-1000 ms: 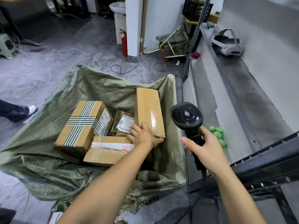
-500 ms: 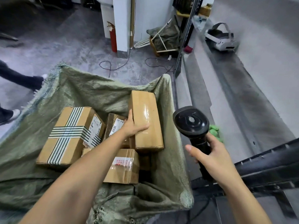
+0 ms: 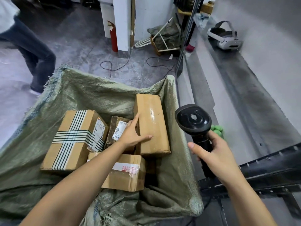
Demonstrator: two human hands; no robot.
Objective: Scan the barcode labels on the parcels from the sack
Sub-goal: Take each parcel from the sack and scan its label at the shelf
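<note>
4 parcels lie in the open green sack. The left hand grips the long plain parcel at the sack's right side, thumb across its top and fingers down its left edge, beside a small labelled parcel. The right hand is wrapped round the handle of the black scanner, held just right of the sack.

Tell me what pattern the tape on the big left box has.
The tape has dark green and white stripes; head view.
</note>
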